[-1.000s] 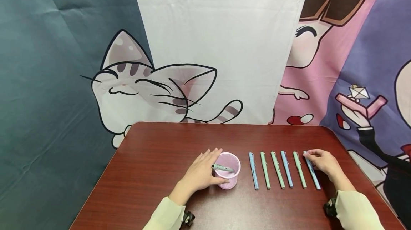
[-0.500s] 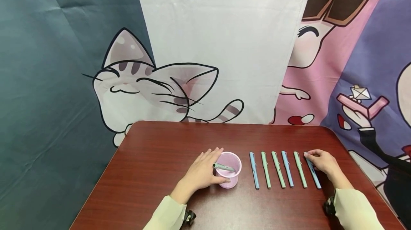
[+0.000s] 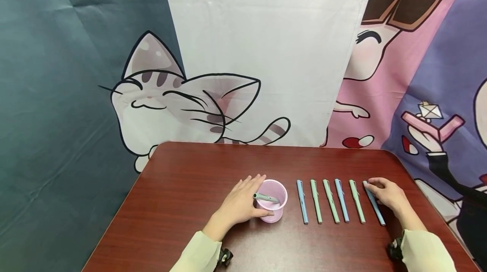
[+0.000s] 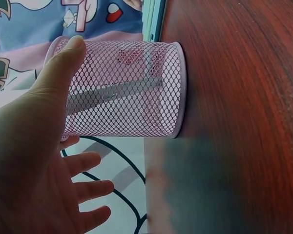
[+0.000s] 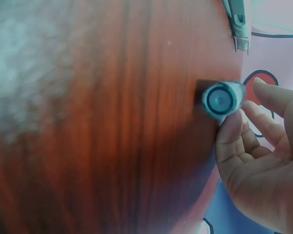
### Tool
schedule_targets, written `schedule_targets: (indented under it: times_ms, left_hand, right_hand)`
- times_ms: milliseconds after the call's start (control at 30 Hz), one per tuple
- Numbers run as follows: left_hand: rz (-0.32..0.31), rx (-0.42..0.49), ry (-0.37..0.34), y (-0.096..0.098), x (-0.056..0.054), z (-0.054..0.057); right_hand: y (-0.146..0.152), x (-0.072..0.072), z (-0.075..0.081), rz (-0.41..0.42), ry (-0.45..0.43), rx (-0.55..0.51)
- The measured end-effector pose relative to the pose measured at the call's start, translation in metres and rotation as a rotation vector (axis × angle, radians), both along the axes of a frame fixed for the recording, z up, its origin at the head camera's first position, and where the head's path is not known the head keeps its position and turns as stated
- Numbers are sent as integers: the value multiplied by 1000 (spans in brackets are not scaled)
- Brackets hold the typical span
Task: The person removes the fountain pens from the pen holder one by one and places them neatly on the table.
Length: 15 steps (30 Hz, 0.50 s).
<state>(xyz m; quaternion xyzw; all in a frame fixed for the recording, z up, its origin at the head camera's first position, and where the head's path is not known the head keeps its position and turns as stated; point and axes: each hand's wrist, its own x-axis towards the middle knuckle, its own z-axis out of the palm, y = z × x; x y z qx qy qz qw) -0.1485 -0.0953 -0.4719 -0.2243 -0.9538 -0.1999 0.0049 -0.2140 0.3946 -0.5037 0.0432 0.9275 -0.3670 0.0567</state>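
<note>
A pink mesh pen cup (image 3: 274,213) stands upright on the table, with one grey-green pen (image 3: 266,198) leaning inside it. Around its left side my left hand (image 3: 237,204) lies with fingers spread and fairly straight, the thumb along the mesh near the rim in the left wrist view. At far right, my right hand (image 3: 389,194) pinches the upper end of a blue pen (image 3: 374,204) between thumb and fingers. The right wrist view shows this blue pen (image 5: 220,100) end-on, close to the tabletop. A row of pens, blue (image 3: 302,202) and green (image 3: 316,202), lies between the hands.
The reddish-brown wooden table (image 3: 198,166) has its far edge against a cloth backdrop (image 3: 266,52) printed with cartoon figures. A green pen (image 3: 357,202) lies just left of the pinched one. Each wrist carries a small black camera (image 3: 225,257).
My right hand and the blue pen it pinches have shifted slightly right, widening the gap to the neighbouring green pen. The left hand, cup and other pens stay put; the head view drifts a little.
</note>
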Motion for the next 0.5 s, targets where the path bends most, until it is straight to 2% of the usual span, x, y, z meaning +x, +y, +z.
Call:
schedule_targets:
  times_ms: [300,500]
  left_hand:
    - [-1,8,-6,0,0,-1]
    - [4,2,-5,1,0,-2]
  right_hand:
    - [-3,17,4,-6,55,27]
    - [-12,26,10,-6,114,85]
